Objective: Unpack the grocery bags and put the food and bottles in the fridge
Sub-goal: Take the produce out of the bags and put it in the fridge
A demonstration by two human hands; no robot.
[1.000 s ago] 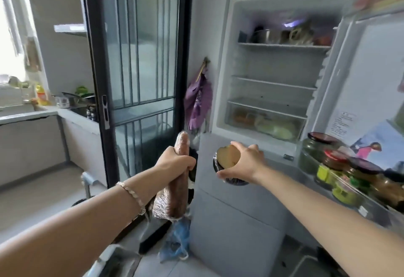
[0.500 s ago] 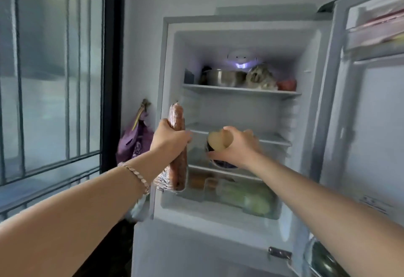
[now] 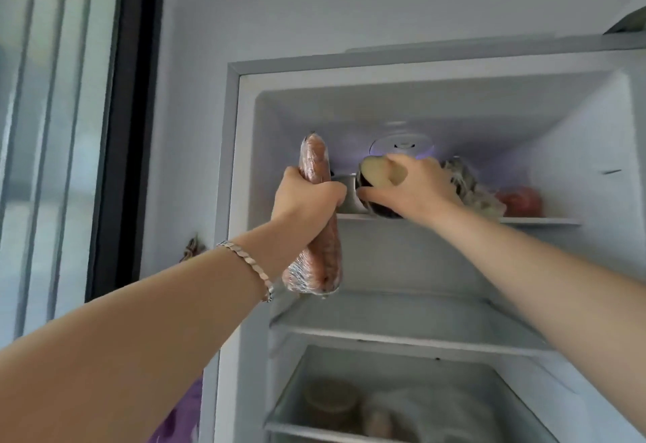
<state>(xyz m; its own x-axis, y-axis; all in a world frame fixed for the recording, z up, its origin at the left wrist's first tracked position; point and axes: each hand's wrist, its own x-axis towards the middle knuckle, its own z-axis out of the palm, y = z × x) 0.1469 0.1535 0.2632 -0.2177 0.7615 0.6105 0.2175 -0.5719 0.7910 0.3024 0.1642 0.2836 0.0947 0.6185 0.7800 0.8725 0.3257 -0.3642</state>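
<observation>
The fridge (image 3: pixel 241 170) stands open, its smooth white plastic walls filling the view from twelve to five o'clock. The left hand (image 3: pixel 307 201), a flat-linked metal bracelet (image 3: pixel 248 264) on its wrist, is wrapped tightly round a long, tapered orange bundle (image 3: pixel 314 163) in crinkly cling film, held upright in front of the fridge's left edge. Just beside it at three o'clock, the right hand (image 3: pixel 416 191) grips a cut aubergine half (image 3: pixel 379 173), with glossy dark skin and a pale matte cut face, at the front lip of the top shelf (image 3: pixel 538 221). On that shelf, at three o'clock of the hand, lie a crumpled clear bag (image 3: pixel 465 184) and a round red fruit (image 3: pixel 521 201). At six o'clock sits a translucent crisper drawer (image 3: pixel 384 407) with blurred contents.
</observation>
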